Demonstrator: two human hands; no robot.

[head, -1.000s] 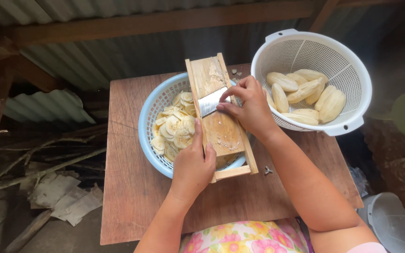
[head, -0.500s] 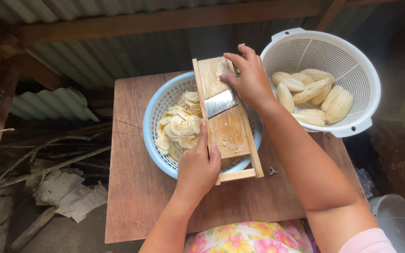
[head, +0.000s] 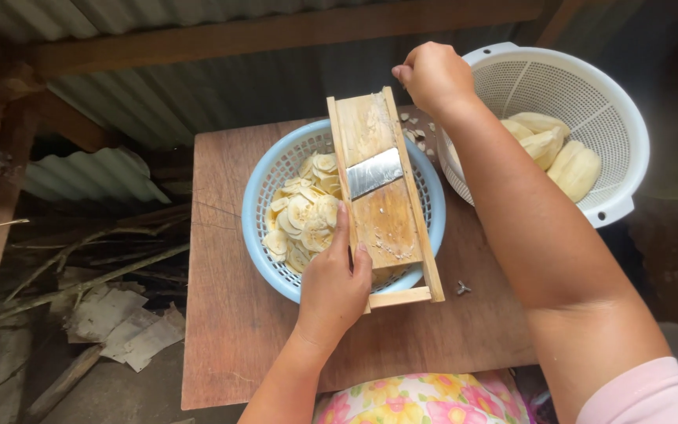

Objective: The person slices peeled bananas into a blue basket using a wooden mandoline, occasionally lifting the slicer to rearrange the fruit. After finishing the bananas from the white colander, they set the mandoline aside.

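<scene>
1. Just left of the left hand (head: 333,286) sits a blue basket (head: 264,184) on the wooden table (head: 221,330). It holds a good pile of thin banana slices (head: 301,216), so a lot of cutting looks done.
2. The left hand is clamped on the near left edge of the wooden slicer (head: 382,200), with its fingers over the board. The slicer lies across the blue basket, and its metal blade (head: 374,172) sits in the middle. Nothing lies on the board.
3. Past the far end of the slicer, the right hand (head: 433,74) is up in the air. Its fingers are curled in tight. What it holds, if anything, cannot be told.
4. Right of the right hand is a white strainer (head: 590,102). A few whole peeled bananas (head: 559,153) lie in it, so some cutting looks left to do.
</scene>
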